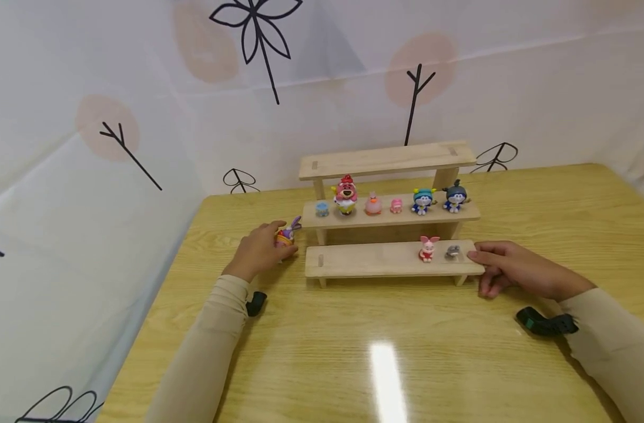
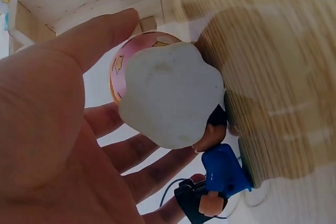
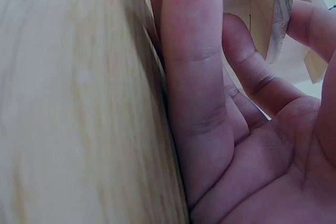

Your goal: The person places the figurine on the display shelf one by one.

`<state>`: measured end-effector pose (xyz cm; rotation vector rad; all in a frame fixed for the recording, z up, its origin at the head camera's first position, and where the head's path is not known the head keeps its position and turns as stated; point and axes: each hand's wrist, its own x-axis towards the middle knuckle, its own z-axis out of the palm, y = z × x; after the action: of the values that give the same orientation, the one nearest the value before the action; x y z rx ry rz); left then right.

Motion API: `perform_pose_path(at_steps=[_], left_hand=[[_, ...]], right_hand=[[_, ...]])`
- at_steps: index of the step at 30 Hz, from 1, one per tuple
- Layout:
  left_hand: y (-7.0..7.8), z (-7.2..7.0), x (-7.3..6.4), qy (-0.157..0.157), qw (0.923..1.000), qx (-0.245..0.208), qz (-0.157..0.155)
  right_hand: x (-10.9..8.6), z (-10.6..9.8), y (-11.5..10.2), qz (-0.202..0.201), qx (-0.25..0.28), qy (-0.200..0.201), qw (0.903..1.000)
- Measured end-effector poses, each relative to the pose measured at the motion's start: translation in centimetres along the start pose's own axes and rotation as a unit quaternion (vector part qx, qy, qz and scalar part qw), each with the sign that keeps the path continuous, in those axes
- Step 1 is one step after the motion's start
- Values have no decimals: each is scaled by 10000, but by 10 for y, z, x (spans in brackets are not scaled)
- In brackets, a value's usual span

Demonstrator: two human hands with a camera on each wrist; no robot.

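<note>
My left hand [image 1: 257, 249] grips a toy figurine [image 1: 286, 236] with purple ears and an orange-and-pink body, left of a tiered wooden display shelf. Its white scalloped base [image 2: 170, 95] faces the camera in the left wrist view. Beyond the fingers, a second figurine [image 2: 223, 169] in blue shows there; the hand hides it in the head view. My right hand [image 1: 517, 267] pinches the right end of the lowest shelf [image 1: 369, 258], thumb on top and fingers curled below. On that tier stand a pink piglet figurine [image 1: 428, 249] and a small grey figurine [image 1: 452, 251].
Several figurines line the middle tier [image 1: 311, 222], among them a red-pink bear [image 1: 346, 194] and two blue-clad ones at the right. Above is the top tier [image 1: 380, 160]. A patterned cloth [image 1: 332, 106] hangs behind the wooden table [image 1: 322, 352]. Dark devices sit at both wrists.
</note>
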<state>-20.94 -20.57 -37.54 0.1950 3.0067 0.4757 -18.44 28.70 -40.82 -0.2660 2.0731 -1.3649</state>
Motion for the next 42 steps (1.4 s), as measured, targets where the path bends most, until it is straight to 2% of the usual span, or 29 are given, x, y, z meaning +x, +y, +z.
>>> perform_pose_path(at_steps=[9, 21, 26, 33, 38, 42], left_hand=[[-4, 3, 2, -44, 9998, 106, 154], [-6, 4, 3, -126, 9994, -285, 128], [-9, -1, 1, 51, 9986, -520, 22], [-9, -8, 1, 328, 9932, -1120, 13], [-10, -12, 0, 567, 9866, -1530, -36], [-8, -14, 0, 839, 9780, -1907, -29]], right_hand=[[2, 1, 0, -55, 30, -25, 10000], [0, 0, -2, -76, -55, 46, 9999], [5, 1, -4, -59, -91, 87, 9999], [4, 1, -2, -64, -11, 81, 9999], [3, 0, -1, -49, 9, 105, 9999], [3, 0, 1, -30, 39, 112, 9999]])
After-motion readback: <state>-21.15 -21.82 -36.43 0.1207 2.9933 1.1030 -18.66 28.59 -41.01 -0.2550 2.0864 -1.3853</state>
